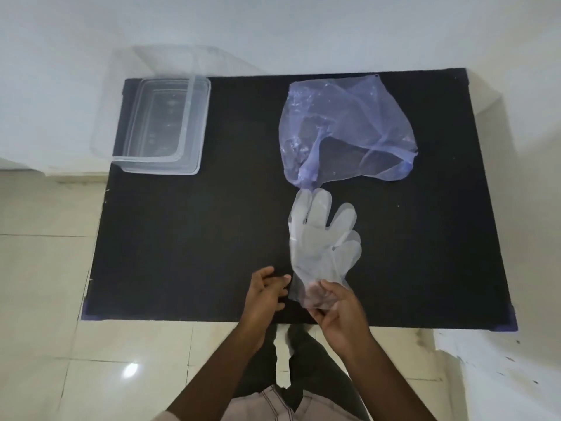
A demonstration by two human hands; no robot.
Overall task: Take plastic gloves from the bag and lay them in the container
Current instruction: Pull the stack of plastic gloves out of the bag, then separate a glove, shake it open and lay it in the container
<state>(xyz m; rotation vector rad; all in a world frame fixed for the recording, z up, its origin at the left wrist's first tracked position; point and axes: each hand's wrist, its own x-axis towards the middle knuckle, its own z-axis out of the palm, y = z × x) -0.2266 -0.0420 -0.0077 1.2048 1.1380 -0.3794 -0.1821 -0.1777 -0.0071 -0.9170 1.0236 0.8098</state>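
Note:
Clear plastic gloves lie stacked on the black table, fingers pointing away from me toward the bag. My right hand pinches their cuff near the table's front edge. My left hand hovers just left of the cuff, fingers apart, holding nothing. A translucent purple bag lies crumpled at the back right, its mouth facing me; I cannot tell what is inside. The clear rectangular container stands at the back left corner and looks to have nothing in it.
The black table has purple corner pieces and stands on a pale tiled floor. A white wall runs behind it. A clear lid leans beside the container, past the table's left edge. My legs show below the front edge.

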